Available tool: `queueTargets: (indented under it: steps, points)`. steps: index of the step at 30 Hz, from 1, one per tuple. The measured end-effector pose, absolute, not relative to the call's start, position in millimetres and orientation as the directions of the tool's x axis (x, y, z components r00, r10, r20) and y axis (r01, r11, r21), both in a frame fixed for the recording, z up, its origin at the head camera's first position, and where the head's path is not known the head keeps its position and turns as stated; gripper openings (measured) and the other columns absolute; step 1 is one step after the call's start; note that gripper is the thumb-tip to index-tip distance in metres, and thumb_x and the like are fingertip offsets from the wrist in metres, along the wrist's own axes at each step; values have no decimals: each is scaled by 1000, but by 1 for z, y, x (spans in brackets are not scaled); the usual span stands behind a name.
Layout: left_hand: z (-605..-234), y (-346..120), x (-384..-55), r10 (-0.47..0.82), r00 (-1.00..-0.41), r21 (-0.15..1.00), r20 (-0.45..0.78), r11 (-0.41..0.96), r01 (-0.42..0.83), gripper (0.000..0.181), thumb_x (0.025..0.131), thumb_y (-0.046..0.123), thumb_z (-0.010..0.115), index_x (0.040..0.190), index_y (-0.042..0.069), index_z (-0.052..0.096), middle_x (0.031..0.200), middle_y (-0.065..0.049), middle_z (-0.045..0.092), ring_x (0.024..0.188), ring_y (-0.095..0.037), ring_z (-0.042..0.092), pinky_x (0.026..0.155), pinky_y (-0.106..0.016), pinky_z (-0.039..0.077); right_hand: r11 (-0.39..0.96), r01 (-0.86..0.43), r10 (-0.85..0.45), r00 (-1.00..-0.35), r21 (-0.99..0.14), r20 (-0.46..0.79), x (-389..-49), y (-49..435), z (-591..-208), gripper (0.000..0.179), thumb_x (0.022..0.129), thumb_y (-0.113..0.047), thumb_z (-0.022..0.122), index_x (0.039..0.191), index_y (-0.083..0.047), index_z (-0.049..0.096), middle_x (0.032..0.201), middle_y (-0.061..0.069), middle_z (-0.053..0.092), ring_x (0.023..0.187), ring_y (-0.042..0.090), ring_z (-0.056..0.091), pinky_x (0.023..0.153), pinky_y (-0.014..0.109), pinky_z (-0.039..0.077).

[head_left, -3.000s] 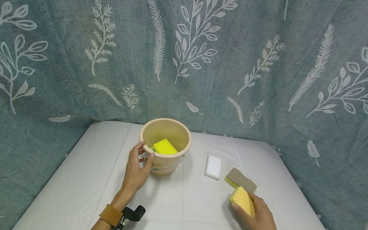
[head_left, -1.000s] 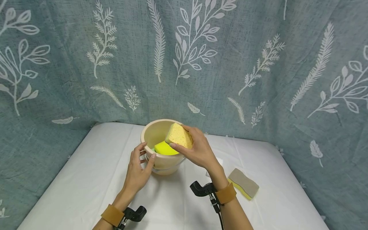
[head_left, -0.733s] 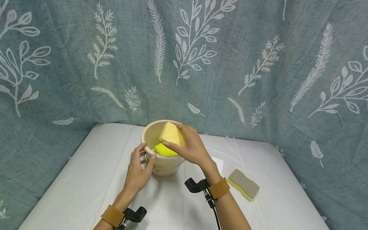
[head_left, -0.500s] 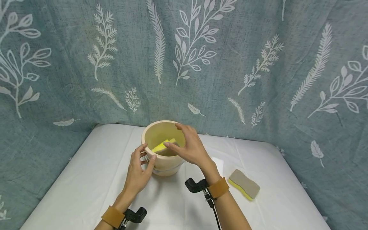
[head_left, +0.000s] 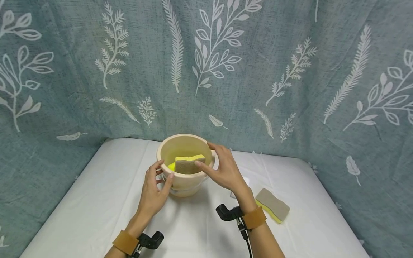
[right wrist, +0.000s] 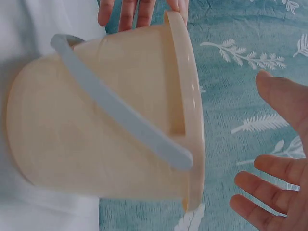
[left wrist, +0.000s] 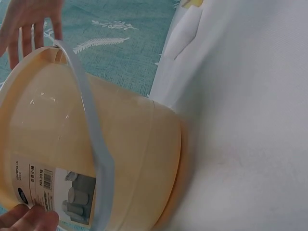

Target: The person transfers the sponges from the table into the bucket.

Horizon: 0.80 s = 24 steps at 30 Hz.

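Note:
A cream bucket point(head_left: 185, 183) with a pale grey handle point(right wrist: 120, 113) stands upright on the white-covered table. My left hand point(head_left: 154, 191) holds it at the near left, thumb and fingers spread round the wall by the rim. Inside leans a yellow sponge with a grey-brown scouring side point(head_left: 185, 166), and part of a bright yellow sponge point(head_left: 171, 166) shows beside it. Over the bucket's right rim, my right hand point(head_left: 224, 168) has thumb and fingers apart with nothing between them; the right wrist view shows its spread fingers point(right wrist: 272, 171) away from the rim.
Another yellow sponge with a grey-brown side point(head_left: 272, 205) lies on the table point(head_left: 316, 222) at the right. A white block point(head_left: 246, 181) is partly hidden behind my right wrist. A blue-green leaf-patterned curtain point(head_left: 145, 64) hangs behind the table.
My right hand carried the yellow sponge from the table over the bucket and let it drop in, then drew slightly right. The sponge settled grey side toward me. My left hand stayed put.

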<state>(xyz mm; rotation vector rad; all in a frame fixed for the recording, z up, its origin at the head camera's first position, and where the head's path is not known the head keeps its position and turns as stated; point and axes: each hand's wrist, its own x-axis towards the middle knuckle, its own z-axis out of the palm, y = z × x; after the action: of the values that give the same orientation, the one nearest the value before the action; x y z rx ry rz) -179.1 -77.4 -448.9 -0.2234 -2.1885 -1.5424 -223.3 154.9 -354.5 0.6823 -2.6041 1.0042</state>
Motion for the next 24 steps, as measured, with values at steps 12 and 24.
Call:
queueTargets:
  steps: [12, 24]
  points:
    - [-450, -77, -180, -130, -880, 851, 457, 353, 389, 60, 101, 23, 66, 151, 2, 40, 137, -24, 49, 123, -39, 55, 91, -52, 55, 699, -435, -226, -887, -568, 402, -219, 194, -371, 74, 92, -44, 76, 150, -6, 49, 142, 16, 56, 134, 37, 47, 108, 61, 40]
    - [-449, -77, -179, -126, -885, 852, 447, 361, 379, 59, 102, 24, 64, 151, 3, 39, 138, -24, 48, 124, -39, 54, 92, -53, 54, 736, -381, -172, -905, -560, 390, -216, 220, -401, 76, 90, -39, 79, 149, -3, 49, 139, 21, 57, 129, 41, 50, 103, 61, 43]
